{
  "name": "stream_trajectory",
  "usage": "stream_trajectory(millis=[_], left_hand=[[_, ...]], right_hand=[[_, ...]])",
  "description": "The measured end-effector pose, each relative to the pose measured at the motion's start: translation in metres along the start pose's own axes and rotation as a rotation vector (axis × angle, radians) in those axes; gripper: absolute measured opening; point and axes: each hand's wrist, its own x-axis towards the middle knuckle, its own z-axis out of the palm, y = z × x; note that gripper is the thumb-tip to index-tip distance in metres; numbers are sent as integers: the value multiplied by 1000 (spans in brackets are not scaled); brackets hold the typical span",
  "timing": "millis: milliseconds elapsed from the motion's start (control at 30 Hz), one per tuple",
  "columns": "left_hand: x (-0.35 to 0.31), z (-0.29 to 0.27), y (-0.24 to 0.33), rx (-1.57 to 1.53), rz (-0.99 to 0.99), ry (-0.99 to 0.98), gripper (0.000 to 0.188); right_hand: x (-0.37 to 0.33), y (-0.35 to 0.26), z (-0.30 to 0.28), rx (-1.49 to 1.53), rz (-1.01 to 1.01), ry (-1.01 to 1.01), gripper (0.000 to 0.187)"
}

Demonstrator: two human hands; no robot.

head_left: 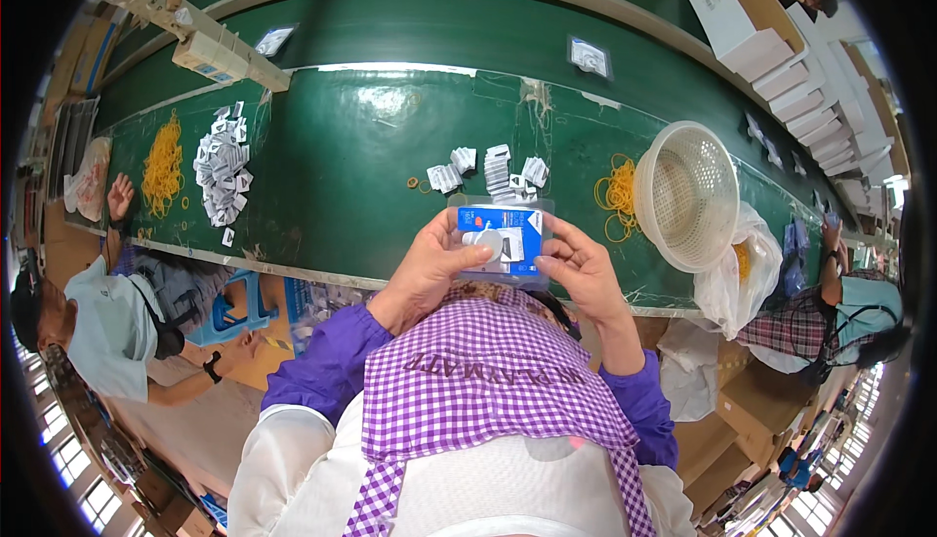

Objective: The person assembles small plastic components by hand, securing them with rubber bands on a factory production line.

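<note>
Between my two hands, over the near edge of the green work table, is a clear plastic blister pack [524, 255] with a blue card and a round whitish piece showing. My left hand [429, 262] grips its left side, thumb across the front. At its right edge, my right hand [587, 268] pinches the plastic between thumb and fingers. Just beyond the pack lie small stacks of folded white paper slips [498, 174], with a couple of yellow rubber bands [418, 184] to their left.
A heap of white slips [224, 166] and a pile of yellow rubber bands [163, 168] lie at left. More rubber bands [616, 195] sit beside a white perforated basket [687, 197] at right. Flat packs [590, 58] rest on the far green strip. People sit at both sides.
</note>
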Motion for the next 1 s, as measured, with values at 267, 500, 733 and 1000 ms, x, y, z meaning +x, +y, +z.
stream_trajectory(millis=[267,500,733,1000], left_hand=[[0,-16,-10,-12,-98,80,45],[4,-18,-7,31,-22,162,41],[9,-40,1,-124,56,222,35],[14,-23,3,-153,-53,-51,45]], right_hand=[[7,44,-9,123,11,28,44],[41,113,-117,-980,-229,961,10],[15,139,-126,-1344,-313,1016,12],[25,73,-76,109,-265,529,5]])
